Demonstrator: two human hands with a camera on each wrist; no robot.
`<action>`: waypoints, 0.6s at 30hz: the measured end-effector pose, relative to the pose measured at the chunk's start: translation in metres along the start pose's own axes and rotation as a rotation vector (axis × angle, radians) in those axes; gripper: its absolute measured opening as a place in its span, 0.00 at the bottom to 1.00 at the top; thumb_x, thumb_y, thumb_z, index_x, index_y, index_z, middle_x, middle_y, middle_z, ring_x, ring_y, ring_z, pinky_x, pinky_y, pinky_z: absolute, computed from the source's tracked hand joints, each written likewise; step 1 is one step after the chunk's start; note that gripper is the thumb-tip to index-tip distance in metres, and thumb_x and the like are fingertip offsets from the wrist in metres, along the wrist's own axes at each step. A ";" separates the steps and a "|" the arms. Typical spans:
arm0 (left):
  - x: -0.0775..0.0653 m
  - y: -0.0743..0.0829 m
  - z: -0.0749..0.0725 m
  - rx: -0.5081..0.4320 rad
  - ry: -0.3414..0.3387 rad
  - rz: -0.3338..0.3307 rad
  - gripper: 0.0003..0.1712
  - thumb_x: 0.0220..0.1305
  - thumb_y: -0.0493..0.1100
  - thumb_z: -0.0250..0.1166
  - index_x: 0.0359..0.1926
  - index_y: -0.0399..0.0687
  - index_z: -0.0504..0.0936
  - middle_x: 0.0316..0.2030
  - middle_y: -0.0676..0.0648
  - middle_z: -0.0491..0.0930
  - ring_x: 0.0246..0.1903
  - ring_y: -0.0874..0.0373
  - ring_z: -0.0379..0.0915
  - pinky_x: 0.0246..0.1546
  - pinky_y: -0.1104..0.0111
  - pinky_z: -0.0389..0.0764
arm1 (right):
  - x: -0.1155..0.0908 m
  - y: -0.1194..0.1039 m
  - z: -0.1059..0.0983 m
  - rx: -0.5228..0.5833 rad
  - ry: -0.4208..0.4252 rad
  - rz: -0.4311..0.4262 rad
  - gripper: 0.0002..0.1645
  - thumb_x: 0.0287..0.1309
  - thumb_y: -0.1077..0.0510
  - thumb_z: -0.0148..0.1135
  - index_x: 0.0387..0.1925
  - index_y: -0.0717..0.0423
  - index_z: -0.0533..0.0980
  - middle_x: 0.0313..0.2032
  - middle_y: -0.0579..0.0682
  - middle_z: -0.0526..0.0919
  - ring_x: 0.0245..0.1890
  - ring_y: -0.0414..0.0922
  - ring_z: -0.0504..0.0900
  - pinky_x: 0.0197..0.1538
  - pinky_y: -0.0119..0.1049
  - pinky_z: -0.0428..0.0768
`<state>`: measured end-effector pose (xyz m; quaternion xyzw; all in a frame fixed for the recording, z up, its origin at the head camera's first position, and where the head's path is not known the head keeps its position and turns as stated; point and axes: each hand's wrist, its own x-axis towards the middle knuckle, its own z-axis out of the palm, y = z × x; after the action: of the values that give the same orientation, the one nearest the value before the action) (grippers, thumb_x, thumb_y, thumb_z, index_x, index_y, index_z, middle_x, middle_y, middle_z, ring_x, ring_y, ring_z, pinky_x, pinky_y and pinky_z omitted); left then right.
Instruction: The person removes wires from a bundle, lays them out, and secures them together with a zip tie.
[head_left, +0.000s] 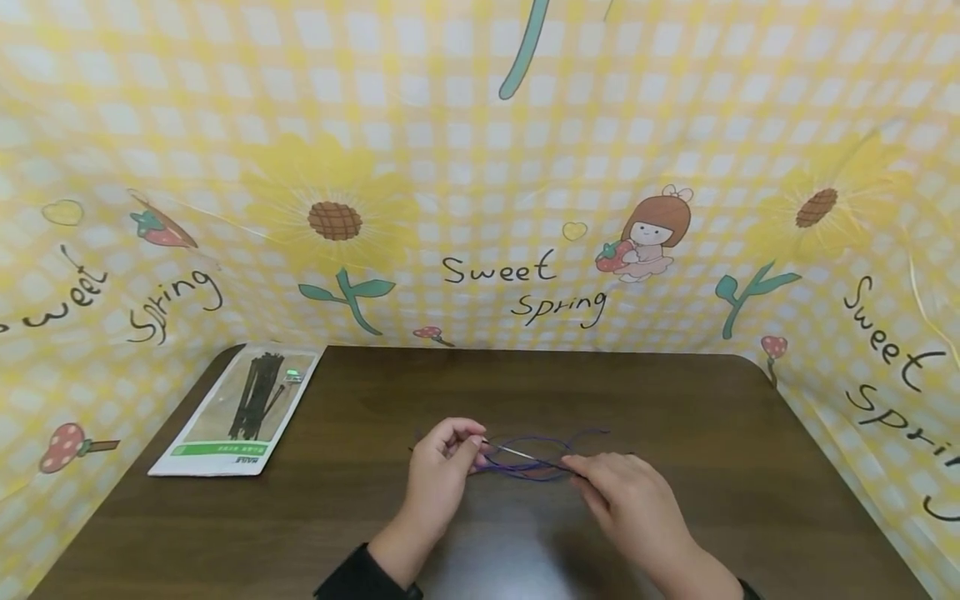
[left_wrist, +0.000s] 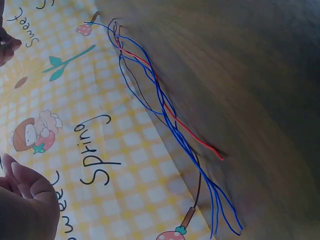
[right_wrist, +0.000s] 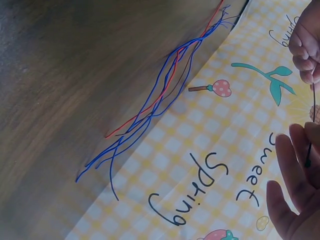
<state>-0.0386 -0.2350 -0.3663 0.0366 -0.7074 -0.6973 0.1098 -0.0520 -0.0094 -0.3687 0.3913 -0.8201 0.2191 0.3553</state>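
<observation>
Between the fingertips of both hands a thin black cable tie (right_wrist: 314,102) is stretched, held above the table. My left hand (head_left: 442,467) pinches one end with thumb and forefinger. The other end, with its small square head, is pinched by my right hand (head_left: 637,508), whose other fingers show loosely bent in the right wrist view. Below the tie, a loose bundle of blue wires (left_wrist: 177,132) lies across the tabletop, its ends fanned out. Among them run a red wire (left_wrist: 194,136) and a dark one. In the head view the tie overlaps the bundle.
A white and green packet (head_left: 213,450) picturing black cable ties lies at the back left of the dark wooden table (head_left: 360,533). Yellow checked cloth (head_left: 480,167) with flowers and lettering rises along the back and both sides.
</observation>
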 end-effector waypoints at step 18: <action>-0.001 -0.009 0.001 0.043 -0.012 -0.059 0.08 0.63 0.27 0.55 0.42 0.31 0.77 0.28 0.43 0.78 0.26 0.62 0.74 0.30 0.74 0.77 | -0.002 0.007 -0.003 -0.002 0.093 -0.070 0.22 0.74 0.51 0.46 0.32 0.55 0.82 0.24 0.44 0.83 0.23 0.39 0.79 0.33 0.35 0.77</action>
<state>-0.0392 -0.2343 -0.3757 0.0557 -0.7214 -0.6852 0.0839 -0.0554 -0.0024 -0.3689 0.4091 -0.7886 0.2238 0.4008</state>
